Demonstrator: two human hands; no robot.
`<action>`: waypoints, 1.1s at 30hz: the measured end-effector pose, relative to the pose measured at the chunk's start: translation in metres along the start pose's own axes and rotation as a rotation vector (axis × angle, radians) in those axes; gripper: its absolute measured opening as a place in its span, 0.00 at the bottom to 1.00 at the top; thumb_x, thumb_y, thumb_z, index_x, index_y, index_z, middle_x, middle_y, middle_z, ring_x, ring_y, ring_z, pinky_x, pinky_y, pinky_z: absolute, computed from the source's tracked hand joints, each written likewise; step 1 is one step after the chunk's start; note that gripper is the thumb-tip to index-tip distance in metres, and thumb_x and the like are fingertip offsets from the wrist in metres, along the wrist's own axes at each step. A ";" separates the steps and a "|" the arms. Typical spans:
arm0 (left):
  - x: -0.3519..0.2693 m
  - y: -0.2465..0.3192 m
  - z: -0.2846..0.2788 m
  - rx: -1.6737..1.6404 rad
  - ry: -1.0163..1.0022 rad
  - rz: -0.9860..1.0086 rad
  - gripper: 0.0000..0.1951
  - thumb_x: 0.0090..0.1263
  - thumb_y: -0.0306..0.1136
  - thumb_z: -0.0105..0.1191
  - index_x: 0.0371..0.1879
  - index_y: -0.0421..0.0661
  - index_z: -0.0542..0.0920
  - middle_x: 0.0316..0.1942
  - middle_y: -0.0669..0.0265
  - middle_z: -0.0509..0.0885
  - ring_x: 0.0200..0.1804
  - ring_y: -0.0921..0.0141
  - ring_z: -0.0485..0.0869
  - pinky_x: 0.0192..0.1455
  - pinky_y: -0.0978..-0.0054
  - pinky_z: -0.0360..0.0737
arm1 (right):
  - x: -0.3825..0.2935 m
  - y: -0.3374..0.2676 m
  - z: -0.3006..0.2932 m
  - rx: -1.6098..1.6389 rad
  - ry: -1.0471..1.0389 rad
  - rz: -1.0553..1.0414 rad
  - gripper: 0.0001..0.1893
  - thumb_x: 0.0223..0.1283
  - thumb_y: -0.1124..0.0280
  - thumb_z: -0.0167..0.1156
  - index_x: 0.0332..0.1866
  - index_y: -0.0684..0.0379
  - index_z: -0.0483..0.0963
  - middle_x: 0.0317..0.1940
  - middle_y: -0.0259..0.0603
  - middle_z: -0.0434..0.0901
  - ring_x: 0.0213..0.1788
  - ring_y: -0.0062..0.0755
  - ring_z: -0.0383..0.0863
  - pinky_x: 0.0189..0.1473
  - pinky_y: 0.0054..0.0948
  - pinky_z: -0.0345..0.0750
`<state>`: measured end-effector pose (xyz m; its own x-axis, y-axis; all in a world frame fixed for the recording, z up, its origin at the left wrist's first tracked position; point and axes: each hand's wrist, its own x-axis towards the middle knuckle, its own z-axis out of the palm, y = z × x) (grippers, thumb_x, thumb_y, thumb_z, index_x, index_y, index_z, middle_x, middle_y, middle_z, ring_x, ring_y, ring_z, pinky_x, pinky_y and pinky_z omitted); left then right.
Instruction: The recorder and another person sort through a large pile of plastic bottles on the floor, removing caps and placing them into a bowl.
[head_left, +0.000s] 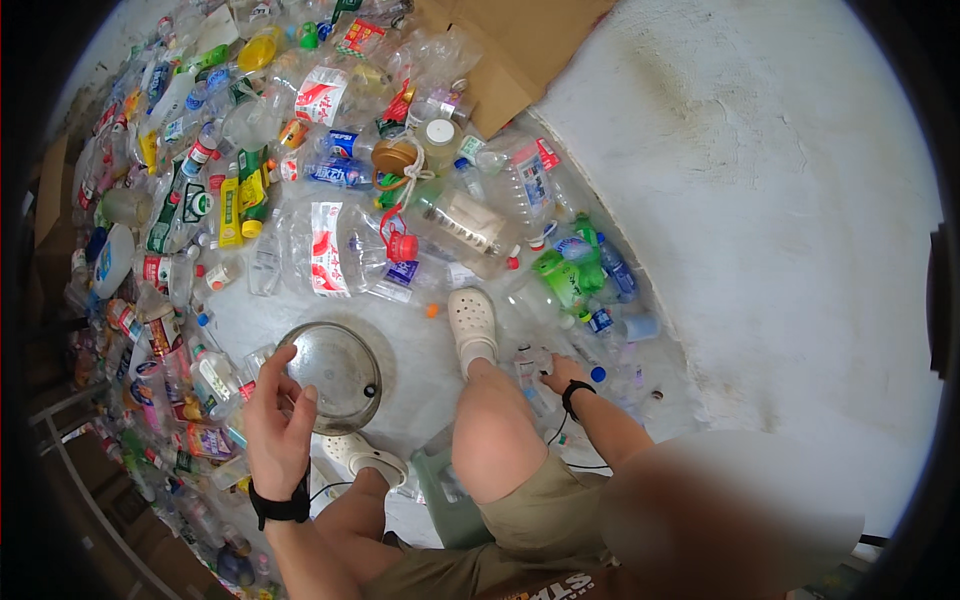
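Note:
My left hand (281, 420) is raised at the lower left, fingers apart and holding nothing, beside a round metal basin (334, 379) on the floor between my feet. Low on the right, my right hand (566, 373) reaches down to a clear plastic bottle (531, 367); its fingertips are partly hidden, so I cannot tell whether they grip it. A bottle with a blue cap (598, 373) lies just past that hand. Ahead lie a large clear jug with a red cap (403, 247) and a large bottle with a whitish label (469, 221).
A broad heap of empty plastic bottles (161, 270) covers the left and far floor. Flattened cardboard (517, 52) lies at the top. A white wall (795, 225) bounds the right side. Beneath me is a green plastic stool (442, 487); my feet wear white clogs (472, 319). A metal rail (82, 491) stands lower left.

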<state>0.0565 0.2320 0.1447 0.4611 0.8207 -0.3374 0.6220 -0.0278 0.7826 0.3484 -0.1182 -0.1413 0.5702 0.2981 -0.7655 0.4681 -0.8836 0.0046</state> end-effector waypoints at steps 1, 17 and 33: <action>0.001 0.001 0.001 -0.020 -0.012 -0.004 0.23 0.62 0.26 0.55 0.59 0.40 0.75 0.26 0.71 0.72 0.27 0.79 0.68 0.31 0.80 0.67 | 0.004 -0.003 -0.001 -0.018 -0.042 0.047 0.35 0.49 0.53 0.69 0.64 0.55 0.69 0.55 0.55 0.76 0.59 0.54 0.76 0.59 0.47 0.75; 0.008 0.002 0.007 -0.044 -0.036 -0.126 0.21 0.62 0.26 0.55 0.56 0.39 0.76 0.25 0.71 0.72 0.26 0.79 0.68 0.29 0.81 0.66 | 0.037 -0.012 -0.012 0.078 -0.005 0.134 0.38 0.48 0.45 0.67 0.64 0.56 0.70 0.58 0.59 0.74 0.61 0.54 0.75 0.62 0.43 0.73; -0.020 -0.238 0.144 0.096 -0.710 -0.356 0.32 0.53 0.41 0.67 0.60 0.47 0.76 0.56 0.52 0.80 0.60 0.60 0.77 0.62 0.65 0.73 | 0.076 -0.037 -0.019 1.161 0.193 0.327 0.40 0.50 0.68 0.68 0.68 0.62 0.55 0.59 0.50 0.69 0.57 0.51 0.74 0.52 0.58 0.77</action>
<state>-0.0095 0.1407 -0.1098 0.4970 0.2313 -0.8363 0.8446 0.0920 0.5274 0.3869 -0.0565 -0.1874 0.6850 -0.0373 -0.7276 -0.5408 -0.6953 -0.4734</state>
